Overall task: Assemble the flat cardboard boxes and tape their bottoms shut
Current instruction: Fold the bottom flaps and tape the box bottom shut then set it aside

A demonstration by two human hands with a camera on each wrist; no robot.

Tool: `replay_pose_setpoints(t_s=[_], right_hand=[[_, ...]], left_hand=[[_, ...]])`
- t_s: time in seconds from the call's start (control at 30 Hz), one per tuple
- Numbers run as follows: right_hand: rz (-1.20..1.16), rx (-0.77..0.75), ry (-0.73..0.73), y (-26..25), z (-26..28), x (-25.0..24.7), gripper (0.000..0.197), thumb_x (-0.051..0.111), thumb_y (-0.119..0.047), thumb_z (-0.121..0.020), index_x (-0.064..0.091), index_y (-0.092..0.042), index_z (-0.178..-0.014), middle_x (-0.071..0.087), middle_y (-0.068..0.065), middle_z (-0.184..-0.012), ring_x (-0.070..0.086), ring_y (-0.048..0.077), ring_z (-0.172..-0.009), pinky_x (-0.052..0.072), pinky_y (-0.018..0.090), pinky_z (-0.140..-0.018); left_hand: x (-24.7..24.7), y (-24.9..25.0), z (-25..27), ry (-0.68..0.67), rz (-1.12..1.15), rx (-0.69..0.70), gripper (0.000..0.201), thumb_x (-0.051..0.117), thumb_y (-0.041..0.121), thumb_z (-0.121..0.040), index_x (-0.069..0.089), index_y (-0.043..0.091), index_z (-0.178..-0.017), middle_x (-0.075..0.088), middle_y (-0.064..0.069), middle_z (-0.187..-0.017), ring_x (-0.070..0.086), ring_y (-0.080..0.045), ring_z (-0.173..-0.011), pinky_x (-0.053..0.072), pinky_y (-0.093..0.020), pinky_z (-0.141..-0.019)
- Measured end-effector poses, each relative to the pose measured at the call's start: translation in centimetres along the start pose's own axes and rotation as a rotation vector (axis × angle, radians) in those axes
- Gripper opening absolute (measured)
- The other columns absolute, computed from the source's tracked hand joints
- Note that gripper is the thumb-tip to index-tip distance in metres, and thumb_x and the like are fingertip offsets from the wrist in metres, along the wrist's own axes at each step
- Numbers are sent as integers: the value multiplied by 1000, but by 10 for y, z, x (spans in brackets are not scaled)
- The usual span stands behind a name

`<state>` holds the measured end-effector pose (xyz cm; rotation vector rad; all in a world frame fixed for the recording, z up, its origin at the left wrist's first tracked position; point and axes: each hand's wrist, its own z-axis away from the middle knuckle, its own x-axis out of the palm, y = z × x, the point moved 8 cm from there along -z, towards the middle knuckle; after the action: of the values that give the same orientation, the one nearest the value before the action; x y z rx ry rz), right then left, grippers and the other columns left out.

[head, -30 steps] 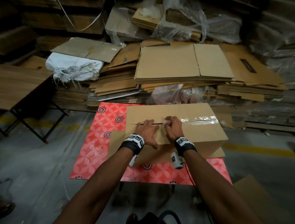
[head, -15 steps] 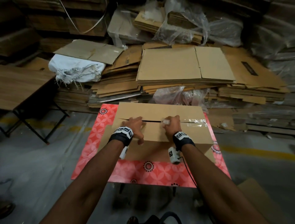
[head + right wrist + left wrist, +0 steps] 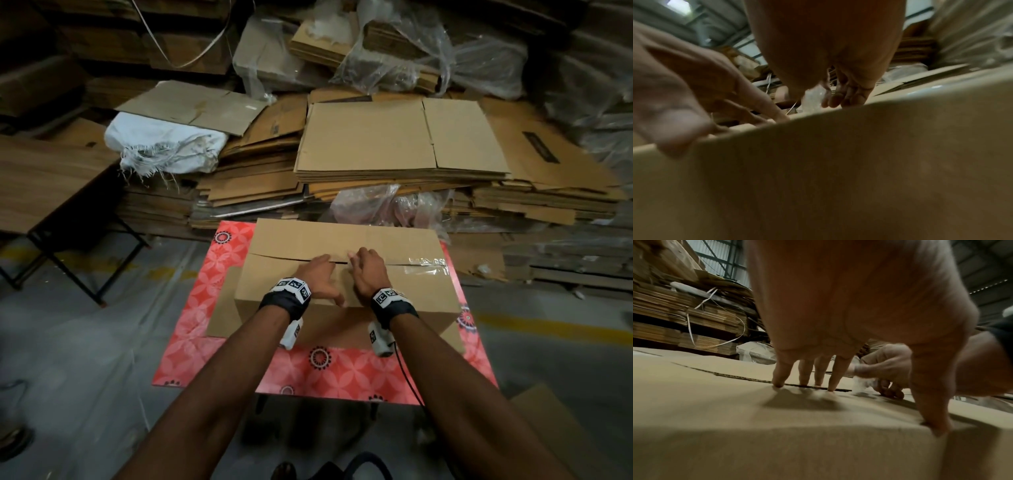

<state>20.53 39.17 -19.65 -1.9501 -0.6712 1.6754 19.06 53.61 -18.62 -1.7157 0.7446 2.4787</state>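
Both forearms stretched forward over the box (image 3: 342,240), left hand (image 3: 320,279) with straight fingers pressing its top at the seam, right hand (image 3: 368,270) just beside, fingers curled, pinching clear tape (image 3: 860,384)

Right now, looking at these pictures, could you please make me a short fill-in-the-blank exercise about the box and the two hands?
1. The cardboard box stands on a table with a ____ patterned top.
2. The clear tape covers the seam on the box's ____ side.
3. The left hand presses the flaps with ____ fingers.
4. The right hand pinches the end of the ____.

Missing words: red; right; straight; tape
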Motion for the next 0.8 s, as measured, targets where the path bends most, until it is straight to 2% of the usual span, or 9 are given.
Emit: replay_pose_setpoints(t_s=[0.07, 0.13, 0.23, 0.33, 0.43, 0.5, 0.63, 0.73, 0.8], right_hand=[[-95, 16, 45, 5, 3, -6, 36, 45, -39, -100, 55, -9, -83, 59, 16, -85, 58, 37, -84, 31, 34, -69], [-162, 105, 77, 17, 0, -10, 37, 63, -38, -96, 59, -7, -76, 64, 12, -78, 61, 36, -81, 34, 32, -67], [-205, 232, 52, 25, -7, -4, 40, 86, -44, -77, 59, -14, -77, 66, 9, -80, 59, 29, -82, 42, 34, -67], [-242, 213, 88, 19, -11, 2, 57, 93, -46, -63, 51, -16, -85, 61, 7, -86, 55, 26, -79, 44, 37, -66], [-255, 135, 108, 10, -7, 2, 45, 87, -42, -74, 57, -18, -96, 57, 5, -94, 55, 21, -82, 47, 36, -70], [-285, 52, 42, 3, -3, 2, 34, 70, -47, -88, 70, -18, -106, 59, 4, -101, 60, 22, -92, 51, 38, -84], [-251, -101, -149, 6, 1, 10, 31, 65, -25, -93, 74, -19, -122, 53, 3, -120, 55, 20, -111, 50, 39, -100], [-91, -173, -98, 10, 1, 10, 42, 51, -46, -92, 72, -23, -119, 43, 8, -133, 40, 22, -114, 32, 32, -95], [-24, -168, -67, 7, -1, 11, 43, 45, -46, -94, 66, -19, -119, 49, 11, -136, 44, 24, -113, 33, 34, -91]], left_hand=[[1, -2, 0, 2, 11, -3, 92, 85, 61, -61, 58, 4, -129, 43, -15, -148, 45, -31, -134, 44, -46, -106], [3, -1, -2, 0, 6, -5, 90, 83, 63, -57, 61, 5, -122, 47, -15, -142, 48, -32, -130, 46, -48, -103], [3, 0, -4, -7, 10, -6, 87, 81, 67, -48, 64, 11, -112, 51, -5, -118, 55, -30, -114, 51, -46, -91], [2, -2, -6, 1, 52, -9, 105, 77, 69, -39, 61, 11, -125, 53, -9, -128, 56, -30, -117, 51, -46, -95], [-1, -3, -2, 19, 97, -1, 109, 78, 67, -41, 60, 9, -132, 50, -12, -143, 52, -32, -129, 47, -46, -103], [-2, -3, 1, 22, 123, 9, 104, 82, 64, -46, 62, 8, -131, 49, -12, -148, 51, -31, -132, 47, -44, -105], [-2, -4, 3, 16, 122, -37, 110, 80, 67, -39, 60, 7, -130, 50, -13, -145, 54, -31, -127, 48, -44, -104], [-2, -4, 2, 12, 109, -58, 109, 84, 65, -43, 59, 3, -128, 49, -13, -145, 53, -32, -128, 47, -45, -104], [-4, -2, 2, 13, 79, -44, 101, 85, 64, -48, 62, 1, -124, 48, -14, -146, 51, -32, -129, 47, -46, -105]])
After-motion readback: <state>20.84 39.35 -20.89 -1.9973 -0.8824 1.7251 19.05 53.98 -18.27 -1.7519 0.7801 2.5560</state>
